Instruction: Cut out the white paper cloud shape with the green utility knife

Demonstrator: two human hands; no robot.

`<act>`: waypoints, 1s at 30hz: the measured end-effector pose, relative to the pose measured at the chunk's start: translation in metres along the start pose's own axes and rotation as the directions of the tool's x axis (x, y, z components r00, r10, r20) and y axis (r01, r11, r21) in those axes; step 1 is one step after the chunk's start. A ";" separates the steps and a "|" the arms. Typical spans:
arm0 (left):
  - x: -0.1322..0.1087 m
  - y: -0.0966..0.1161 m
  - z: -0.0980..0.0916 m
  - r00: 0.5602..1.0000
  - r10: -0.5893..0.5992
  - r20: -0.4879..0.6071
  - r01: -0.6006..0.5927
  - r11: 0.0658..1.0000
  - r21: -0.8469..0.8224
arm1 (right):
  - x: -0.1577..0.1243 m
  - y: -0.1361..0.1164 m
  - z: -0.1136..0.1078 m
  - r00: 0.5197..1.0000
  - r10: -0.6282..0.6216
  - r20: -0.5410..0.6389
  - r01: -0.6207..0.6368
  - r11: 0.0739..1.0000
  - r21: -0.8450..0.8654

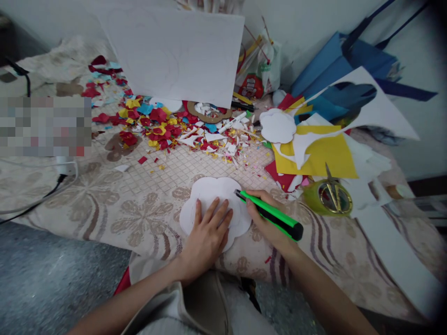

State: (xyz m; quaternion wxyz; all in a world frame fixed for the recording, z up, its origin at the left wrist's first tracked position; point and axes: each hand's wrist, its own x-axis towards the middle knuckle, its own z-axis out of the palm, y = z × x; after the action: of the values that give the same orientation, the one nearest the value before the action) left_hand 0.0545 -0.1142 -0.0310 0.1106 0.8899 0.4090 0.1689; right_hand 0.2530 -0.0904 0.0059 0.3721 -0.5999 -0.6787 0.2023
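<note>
A white paper cutout (204,186) with a scalloped, flower-like edge lies flat near the table's front edge. My left hand (210,230) rests on it, palm down with the fingers spread. In my right hand (260,209) is a green and black utility knife (274,216), its tip pointing left at the cutout's upper right part. I cannot tell whether the tip touches the paper. Faint drawn lines show on the cutout, partly hidden under my left hand.
Colourful paper scraps (160,125) cover the table's back. A large white sheet (178,56) stands behind them. To the right are another scalloped cutout (277,125), yellow paper (331,153), and scissors (334,195) on a tape roll (312,195). A blue bag (317,70) leans at the wall. Cables (42,200) run left.
</note>
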 end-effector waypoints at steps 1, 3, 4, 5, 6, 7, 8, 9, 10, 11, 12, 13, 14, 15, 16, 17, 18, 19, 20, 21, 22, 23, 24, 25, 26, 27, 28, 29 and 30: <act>0.000 0.000 0.000 1.000 0.000 -0.001 0.000 1.000 -0.001 | 0.000 -0.001 0.000 1.000 -0.001 0.003 0.001 1.000 -0.003; 0.000 0.000 0.000 1.000 -0.001 0.000 0.001 1.000 -0.004 | 0.001 -0.004 0.000 1.000 -0.003 0.011 0.003 1.000 -0.006; 0.000 0.000 0.001 1.000 0.000 0.000 0.000 1.000 -0.006 | 0.001 -0.005 0.000 1.000 -0.004 0.018 0.004 1.000 -0.006; 0.000 0.000 0.001 1.000 0.000 0.000 0.000 1.000 -0.008 | 0.002 -0.006 0.001 1.000 -0.004 0.027 0.004 1.000 -0.005; 0.000 0.000 0.002 1.000 0.000 0.000 0.000 1.000 -0.011 | 0.003 -0.006 0.001 0.999 -0.005 0.035 0.005 1.000 -0.004; -0.001 0.000 0.002 1.000 -0.002 0.000 0.002 1.000 -0.014 | 0.003 -0.006 0.002 0.999 -0.005 0.037 0.005 1.000 -0.004; -0.001 0.000 0.002 1.000 -0.003 0.000 0.003 1.000 -0.017 | 0.004 -0.005 0.003 0.999 -0.002 0.037 0.003 1.000 -0.004; -0.001 0.000 0.002 1.000 -0.004 0.000 0.004 1.000 -0.021 | 0.004 -0.005 0.003 0.999 0.002 0.035 -0.002 1.000 -0.004; -0.001 0.000 0.002 1.000 -0.004 0.001 0.004 1.000 -0.026 | 0.004 -0.004 0.003 0.999 0.007 0.033 -0.007 1.000 -0.004; -0.001 -0.001 0.001 1.000 -0.003 0.004 0.003 0.999 -0.033 | 0.004 -0.004 0.003 0.999 0.012 0.032 -0.012 1.000 -0.005; -0.001 -0.002 0.000 1.000 0.001 0.009 -0.001 0.999 -0.041 | 0.004 -0.004 0.002 0.999 0.014 0.033 -0.014 1.000 -0.004; -0.001 -0.003 -0.002 1.000 0.008 0.015 -0.007 0.999 -0.049 | 0.004 -0.004 0.001 0.999 0.015 0.041 -0.015 1.000 -0.003; -0.002 -0.004 -0.003 1.000 0.015 0.023 -0.014 0.998 -0.058 | 0.003 -0.005 0.000 0.999 0.013 0.050 -0.013 1.000 0.000; -0.002 -0.005 -0.005 0.999 0.021 0.029 -0.019 0.998 -0.065 | 0.003 -0.005 0.000 0.998 0.010 0.058 -0.010 1.000 0.004; -0.002 -0.006 -0.006 0.999 0.025 0.034 -0.022 0.997 -0.071 | 0.002 -0.006 -0.001 0.998 0.008 0.059 -0.009 1.000 0.004; -0.002 -0.007 -0.006 0.999 0.024 0.037 -0.021 0.997 -0.073 | 0.002 -0.006 -0.001 0.999 0.006 0.050 -0.007 1.000 0.002; -0.002 -0.007 -0.006 0.999 0.020 0.038 -0.017 0.997 -0.073 | 0.001 -0.006 -0.001 0.999 0.005 0.035 -0.004 1.000 -0.004; -0.002 -0.007 -0.006 0.999 0.013 0.038 -0.011 0.997 -0.072 | 0.001 -0.006 -0.001 1.000 0.002 0.014 -0.001 1.000 -0.011; -0.002 -0.007 -0.005 0.999 0.007 0.037 -0.005 0.997 -0.071 | 0.000 -0.006 -0.001 1.000 -0.003 -0.006 0.003 1.000 -0.020; -0.002 -0.006 -0.004 0.999 0.001 0.035 0.001 0.998 -0.070 | -0.001 -0.005 0.000 1.000 -0.007 -0.020 0.007 1.000 -0.028; -0.002 -0.005 -0.004 0.999 -0.003 0.034 0.005 0.998 -0.069 | -0.001 -0.005 0.001 1.000 -0.013 -0.027 0.012 0.999 -0.034; -0.001 -0.005 -0.003 0.999 -0.006 0.034 0.008 0.998 -0.068 | -0.002 -0.005 0.001 0.999 -0.018 -0.028 0.017 0.999 -0.039; -0.001 -0.005 -0.003 0.999 -0.008 0.034 0.011 0.998 -0.068 | -0.003 -0.004 0.002 0.999 -0.023 -0.030 0.022 0.999 -0.045; -0.001 -0.004 -0.002 0.999 -0.010 0.034 0.013 0.998 -0.068 | -0.003 -0.004 0.002 0.999 -0.028 -0.033 0.026 0.998 -0.052; -0.001 -0.004 -0.002 0.999 -0.011 0.036 0.014 0.998 -0.067 | -0.004 -0.004 0.003 0.999 -0.033 -0.036 0.030 0.998 -0.058; -0.001 -0.004 -0.002 0.999 -0.012 0.038 0.015 0.998 -0.067 | -0.004 -0.003 0.003 0.998 -0.038 -0.040 0.036 0.997 -0.064; -0.001 -0.004 -0.002 0.999 -0.013 0.040 0.015 0.998 -0.067 | -0.005 -0.003 0.004 0.998 -0.044 -0.043 0.041 0.997 -0.069; -0.001 -0.004 -0.002 0.999 -0.013 0.043 0.016 0.998 -0.066 | -0.005 -0.002 0.005 0.998 -0.050 -0.046 0.047 0.996 -0.074; 0.000 -0.003 -0.001 0.999 -0.014 0.046 0.017 0.998 -0.065 | -0.005 -0.002 0.006 0.997 -0.057 -0.050 0.053 0.996 -0.078</act>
State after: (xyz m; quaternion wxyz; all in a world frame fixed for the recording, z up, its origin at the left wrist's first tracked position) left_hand 0.0516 -0.1124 -0.0311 0.1503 0.8862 0.4076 0.1609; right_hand 0.2477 -0.0949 0.0022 0.3718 -0.6000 -0.6923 0.1501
